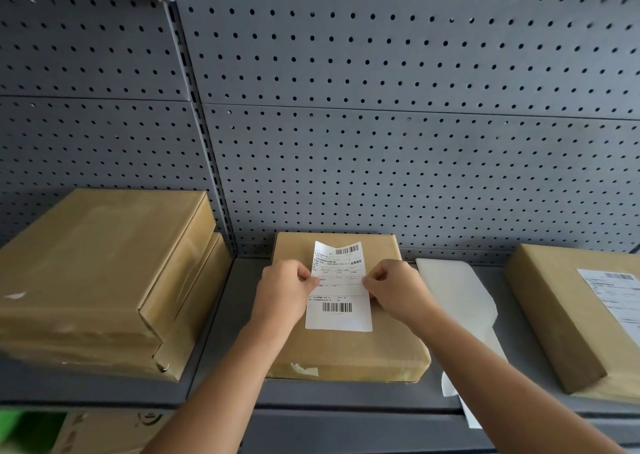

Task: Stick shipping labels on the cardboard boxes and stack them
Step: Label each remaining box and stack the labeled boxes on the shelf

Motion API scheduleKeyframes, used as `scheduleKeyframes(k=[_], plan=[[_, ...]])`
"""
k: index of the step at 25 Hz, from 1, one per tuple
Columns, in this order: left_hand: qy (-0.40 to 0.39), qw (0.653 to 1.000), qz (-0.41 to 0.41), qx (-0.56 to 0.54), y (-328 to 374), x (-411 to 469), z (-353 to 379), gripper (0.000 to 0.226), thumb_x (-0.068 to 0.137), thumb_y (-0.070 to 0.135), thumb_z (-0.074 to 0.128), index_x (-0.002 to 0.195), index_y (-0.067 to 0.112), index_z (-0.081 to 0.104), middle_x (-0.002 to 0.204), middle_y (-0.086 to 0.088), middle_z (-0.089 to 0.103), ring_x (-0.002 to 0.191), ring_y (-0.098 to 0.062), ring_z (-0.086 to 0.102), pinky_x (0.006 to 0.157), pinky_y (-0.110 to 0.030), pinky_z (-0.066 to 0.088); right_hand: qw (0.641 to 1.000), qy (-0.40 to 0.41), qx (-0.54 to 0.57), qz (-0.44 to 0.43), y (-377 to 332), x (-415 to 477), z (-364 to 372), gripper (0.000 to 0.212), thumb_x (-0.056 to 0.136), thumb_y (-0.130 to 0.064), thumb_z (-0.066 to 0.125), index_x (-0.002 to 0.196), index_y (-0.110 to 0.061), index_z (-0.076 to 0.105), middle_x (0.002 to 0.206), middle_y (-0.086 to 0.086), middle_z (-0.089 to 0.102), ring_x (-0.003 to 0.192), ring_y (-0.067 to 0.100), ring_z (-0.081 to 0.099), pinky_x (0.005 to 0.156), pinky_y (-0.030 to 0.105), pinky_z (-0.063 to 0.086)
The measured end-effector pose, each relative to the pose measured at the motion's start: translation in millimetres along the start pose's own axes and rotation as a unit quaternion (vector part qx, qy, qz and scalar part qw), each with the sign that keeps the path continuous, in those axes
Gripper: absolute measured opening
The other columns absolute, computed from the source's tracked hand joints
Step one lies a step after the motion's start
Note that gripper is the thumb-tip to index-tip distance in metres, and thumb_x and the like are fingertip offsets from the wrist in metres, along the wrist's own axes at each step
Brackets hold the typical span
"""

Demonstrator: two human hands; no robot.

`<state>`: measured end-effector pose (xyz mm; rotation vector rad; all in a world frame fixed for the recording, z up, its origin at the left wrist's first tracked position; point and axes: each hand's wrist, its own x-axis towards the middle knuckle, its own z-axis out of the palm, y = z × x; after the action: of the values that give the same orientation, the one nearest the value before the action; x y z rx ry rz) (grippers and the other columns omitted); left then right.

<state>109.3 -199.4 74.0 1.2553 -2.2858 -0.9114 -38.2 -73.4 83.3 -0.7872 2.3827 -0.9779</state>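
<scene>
Cardboard box at 6 o'clock on shelf, shipping label half laid on lid, left hand and right hand pinching its side edges; labelling step, next likely pressing far end flat without creases.

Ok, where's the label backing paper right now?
The backing paper lies on the grey shelf right of centre, between the middle box and the labelled box at the right.
</scene>
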Motion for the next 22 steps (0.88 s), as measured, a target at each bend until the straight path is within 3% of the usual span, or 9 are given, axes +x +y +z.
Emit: scheduleKeyframes(k=[4, 10, 12, 15, 17, 19, 22], plan=[[0.005, 1.000, 0.000, 0.028, 1.8, -1.5, 3.2, 0.013, 0.090, 0.026, 0.075, 0.088, 0.013, 0.070, 0.084, 0.002, 0.071, 0.073, -0.015, 0.069, 0.063, -0.034, 0.059, 0.998, 0.008, -0.064, -0.015, -1.2, -0.2, 3.4, 0.009, 0.086, -0.020, 0.058, 0.085, -0.012, 0.063, 0.081, 0.003, 0.069, 0.063, 0.020, 0.058, 0.063, 0.037, 0.055], [0.014, 0.998, 0.024, 0.062, 2.3, -2.9, 1.5, 0.030, 0.091, 0.029, 0.074, 0.112, 0.016, 0.058, 0.094, 0.003, 0.062, 0.071, -0.009, 0.058, 0.050, -0.017, 0.037, 0.994, 0.025, -0.102, -0.032, -1.1, -0.2, 5.6, 0.008, 0.084, -0.020, 0.060, 0.084, -0.012, 0.056, 0.080, 0.005, 0.066, 0.062, 0.022, 0.056, 0.062, 0.041, 0.057], [0.033, 0.991, 0.087, 0.098, -0.5, -6.1, 1.7, 0.031, 0.094, 0.030, 0.069, 0.120, 0.019, 0.058, 0.107, 0.004, 0.062, 0.087, -0.010, 0.059, 0.061, -0.019, 0.042, 0.991, 0.037, -0.122, -0.041, -0.1, -3.2, 3.3, 0.010, 0.086, -0.022, 0.058, 0.088, -0.013, 0.053, 0.080, 0.003, 0.064, 0.064, 0.023, 0.057, 0.057, 0.038, 0.051], [0.046, 0.968, 0.199, 0.143, -3.7, -6.0, 1.8, 0.042, 0.101, 0.030, 0.056, 0.141, 0.018, 0.054, 0.136, 0.005, 0.058, 0.124, -0.014, 0.053, 0.095, -0.026, 0.047, 0.964, 0.096, -0.208, -0.132, 0.5, -7.0, 4.0, 0.011, 0.093, -0.024, 0.051, 0.100, -0.016, 0.055, 0.092, -0.002, 0.064, 0.076, 0.024, 0.061, 0.059, 0.034, 0.049], [0.006, 0.957, 0.239, 0.163, -1.7, -1.9, 2.3, 0.050, 0.105, 0.029, 0.047, 0.153, 0.013, 0.041, 0.155, 0.001, 0.046, 0.144, -0.016, 0.039, 0.116, -0.028, 0.031, 0.941, 0.123, -0.220, -0.226, 0.2, -5.7, 9.2, 0.023, 0.094, -0.022, 0.050, 0.113, -0.016, 0.062, 0.109, -0.002, 0.065, 0.095, 0.023, 0.062, 0.069, 0.034, 0.052], [-0.042, 0.944, 0.254, 0.205, 1.5, 2.6, 4.1, 0.054, 0.108, 0.032, 0.035, 0.159, 0.013, 0.028, 0.165, -0.001, 0.030, 0.153, -0.016, 0.022, 0.124, -0.029, 0.012, 0.919, 0.100, -0.245, -0.293, -1.1, 0.2, 17.4, 0.036, 0.094, -0.021, 0.049, 0.127, -0.014, 0.062, 0.126, 0.001, 0.064, 0.119, 0.024, 0.058, 0.092, 0.039, 0.051], [-0.091, 0.929, 0.251, 0.256, 2.7, 8.9, 7.8, 0.056, 0.109, 0.035, 0.024, 0.161, 0.013, 0.017, 0.169, -0.001, 0.016, 0.155, -0.013, 0.011, 0.127, -0.032, 0.006, 0.914, 0.015, -0.281, -0.292, -5.9, 5.0, 29.6, 0.048, 0.101, -0.024, 0.040, 0.149, -0.015, 0.042, 0.154, 0.001, 0.045, 0.147, 0.022, 0.033, 0.121, 0.042, 0.026]])
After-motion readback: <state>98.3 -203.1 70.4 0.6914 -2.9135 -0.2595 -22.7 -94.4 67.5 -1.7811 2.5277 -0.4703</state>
